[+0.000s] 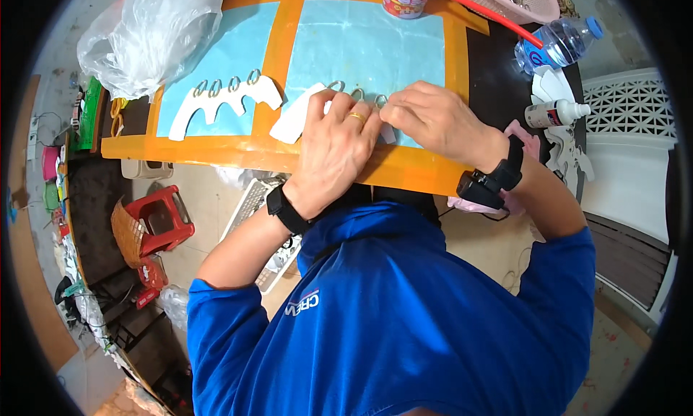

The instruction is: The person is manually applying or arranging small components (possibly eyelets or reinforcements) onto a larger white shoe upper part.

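Observation:
A white scalloped cut-out piece [291, 125] lies on the blue-and-orange work surface, mostly covered by my hands. My left hand [336, 145] bends over it and holds it down, a gold-coloured ring on one finger. My right hand [437, 120] is closed in a pinch at the piece's right end, fingertips at a metal ring [381, 100]. What lies between those fingertips is partly hidden. More metal rings stand along the piece's far edge. To the left rests a similar white piece [189, 117] with several metal rings [234, 84] along its top.
A clear plastic bag [148, 41] sits at the far left, near yellow scissors [117, 116]. At the back are a red tub [404, 1] and a pink basket [530, 5]. A water bottle [559, 44] and white squeeze bottle [556, 114] are right. A red stool [162, 217] stands below left.

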Tool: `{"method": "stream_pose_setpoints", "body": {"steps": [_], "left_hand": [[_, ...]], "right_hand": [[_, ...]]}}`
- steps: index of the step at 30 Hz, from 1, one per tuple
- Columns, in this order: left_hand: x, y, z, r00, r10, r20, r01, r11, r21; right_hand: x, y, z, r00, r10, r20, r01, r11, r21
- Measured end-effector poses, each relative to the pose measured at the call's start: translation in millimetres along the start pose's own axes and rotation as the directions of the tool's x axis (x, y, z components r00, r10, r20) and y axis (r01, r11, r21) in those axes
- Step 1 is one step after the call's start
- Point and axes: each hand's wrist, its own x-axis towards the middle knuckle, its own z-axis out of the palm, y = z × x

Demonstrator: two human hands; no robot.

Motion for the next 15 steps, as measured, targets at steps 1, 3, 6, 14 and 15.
{"method": "stream_pose_setpoints", "body": {"steps": [1,3,6,14,15], "left_hand": [[0.2,0.8,-1.4,1.0,0.006,-0.003,-0.006,1.0,0.005],[-0.1,0.5,-1.2,1.0,0.018,-0.005,-0.018,1.0,0.014],[-1.6,-1.5,0.4,0.999,0.032,-0.001,-0.032,0.999,0.021],[-10.8,-2.7,-4.8,0.999,0.017,0.044,-0.013,0.997,-0.08],[-12.6,-2.0,-5.5,0.998,0.002,0.063,0.003,0.997,-0.075]], "right_hand": [[-0.1,0.3,1.0,1.0,-0.007,-0.002,0.007,1.0,-0.002],[-1.6,0.9,2.8,1.0,-0.015,-0.006,0.015,1.0,-0.008],[-2.7,-1.2,3.5,0.999,-0.041,-0.005,0.041,0.998,-0.047],[-3.9,-29.9,-13.6,0.99,-0.01,0.144,0.048,0.964,-0.262],[-3.0,-34.2,-16.8,0.985,0.003,0.172,0.045,0.959,-0.279]]}}
